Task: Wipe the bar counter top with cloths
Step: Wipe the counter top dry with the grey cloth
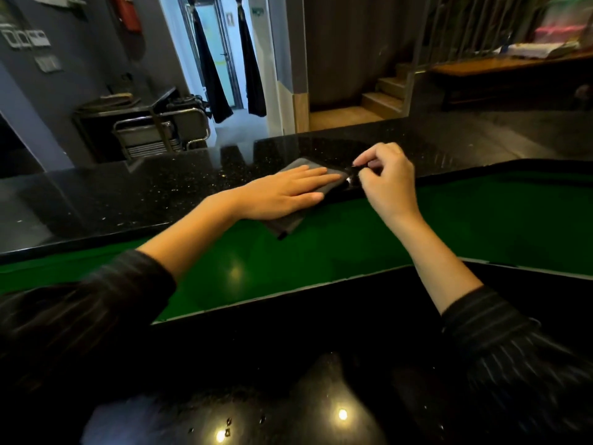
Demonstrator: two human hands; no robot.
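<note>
A grey cloth [298,164] lies on the black speckled bar counter top [160,187], one end hanging over the near edge. My left hand [285,192] rests flat on the cloth, fingers straight and pointing right. Just right of it, my right hand [386,181] hovers at the counter's near edge with thumb and forefinger pinched on a small dark thing, possibly the cloth's corner; I cannot make it out.
Below the counter edge runs a glossy green panel [353,242], then a lower black counter [288,364] close to me. Beyond the bar stand a metal trolley [154,130], a doorway with dark curtains [221,59], wooden steps [382,97] and a bench [500,69].
</note>
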